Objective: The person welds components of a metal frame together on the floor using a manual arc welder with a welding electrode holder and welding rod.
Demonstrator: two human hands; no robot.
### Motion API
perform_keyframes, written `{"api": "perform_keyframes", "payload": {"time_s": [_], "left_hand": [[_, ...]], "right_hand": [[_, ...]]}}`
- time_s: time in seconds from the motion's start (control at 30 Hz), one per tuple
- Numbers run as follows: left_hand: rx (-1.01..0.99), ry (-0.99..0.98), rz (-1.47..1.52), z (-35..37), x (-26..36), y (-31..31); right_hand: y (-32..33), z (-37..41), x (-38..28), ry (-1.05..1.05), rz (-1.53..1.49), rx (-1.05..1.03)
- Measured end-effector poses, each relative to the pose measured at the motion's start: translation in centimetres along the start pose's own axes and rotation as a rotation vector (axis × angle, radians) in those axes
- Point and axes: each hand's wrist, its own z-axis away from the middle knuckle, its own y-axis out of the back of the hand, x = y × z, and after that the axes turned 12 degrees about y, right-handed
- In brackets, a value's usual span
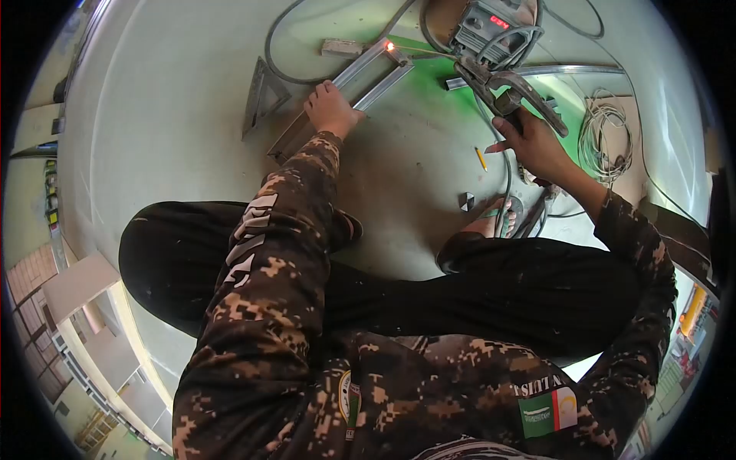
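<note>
My left hand is closed on the near part of a rectangular metal frame that lies on the floor. In my right hand is a dark electrode holder, its jaws towards the frame. A thin welding rod runs from the holder to the frame's far corner, where a small orange-white glow shows. Green light falls on the floor around that corner. The frame's near end lies partly behind my left hand and sleeve.
A welding machine with a red display and looped cables stands beyond the holder. A triangular square lies left of the frame. Further right are a metal bar and coiled cable. A yellow pencil lies before my feet.
</note>
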Motion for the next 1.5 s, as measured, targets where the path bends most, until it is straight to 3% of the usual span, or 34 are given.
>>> {"api": "perform_keyframes", "payload": {"time_s": [0.5, 0.57, 0.7, 0.73, 0.77, 0.83, 0.9, 0.97, 1.03, 1.1, 1.17, 1.23, 1.27, 1.3, 1.37, 1.43, 1.5], "left_hand": [[0.051, -0.021, 0.022, 0.1, -0.3, -0.2], [0.057, -0.013, 0.027, 0.2, -0.2, -0.3], [0.03, -0.004, 0.039, 0.4, 0.0, 0.1], [0.03, -0.004, 0.039, 0.4, 0.0, 0.2], [0.039, -0.006, 0.042, 0.4, -0.1, 0.1], [0.045, -0.011, 0.04, 0.5, -0.2, 0.1], [0.02, 0.002, 0.019, 0.5, 0.1, 0.4], [0.029, -0.01, 0.03, 0.5, 0.0, 0.1], [0.04, -0.017, 0.04, 0.3, -0.4, -0.3], [0.078, -0.052, 0.069, 0.4, -0.5, -0.8], [0.064, -0.058, 0.072, 0.3, -0.6, -0.9], [0.055, -0.061, 0.073, 0.1, -0.9, -0.9], [0.047, -0.073, 0.076, 0.2, -1.1, -0.9], [0.038, -0.087, 0.079, 0.2, -1.2, -0.9], [0.004, -0.055, 0.064, 0.2, -1.5, -0.8], [-0.063, 0.017, 0.039, 0.2, -1.8, -0.8], [-0.049, -0.033, 0.058, 0.7, -2.3, -0.6]], "right_hand": [[-0.3, -0.2, 0.4, 0.027, 0.013, 0.027], [0.5, -0.2, -0.3, -0.236, -0.042, 0.026], [0.6, -0.2, -0.2, -0.432, -0.33, 0.152], [0.6, 0.0, 0.2, -0.367, -0.147, 0.077], [0.6, 0.1, 0.6, -0.368, -0.148, 0.075], [0.4, 0.6, 1.4, 0.313, 0.491, 0.078], [1.0, 0.8, -1.0, 0.231, 0.586, -0.028], [0.9, 0.6, -1.4, 0.085, 0.253, -0.067], [1.1, 0.0, 0.1, 0.241, 0.471, 0.047], [2.1, -0.7, -1.2, -0.407, -0.46, 0.033], [1.9, -0.5, -1.9, -0.459, -0.572, 0.089], [1.3, -0.4, 0.3, -0.31, -0.075, 0.013], [1.2, -0.5, 0.2, -0.016, 0.292, -0.015], [1.4, -0.2, 0.1, -0.014, 0.291, -0.013], [1.8, 0.6, -1.0, 0.283, 0.637, -0.05], [1.4, 0.2, -1.0, 0.175, 0.634, -0.146], [0.6, 0.0, 1.2, -0.074, 0.335, -0.043]]}}
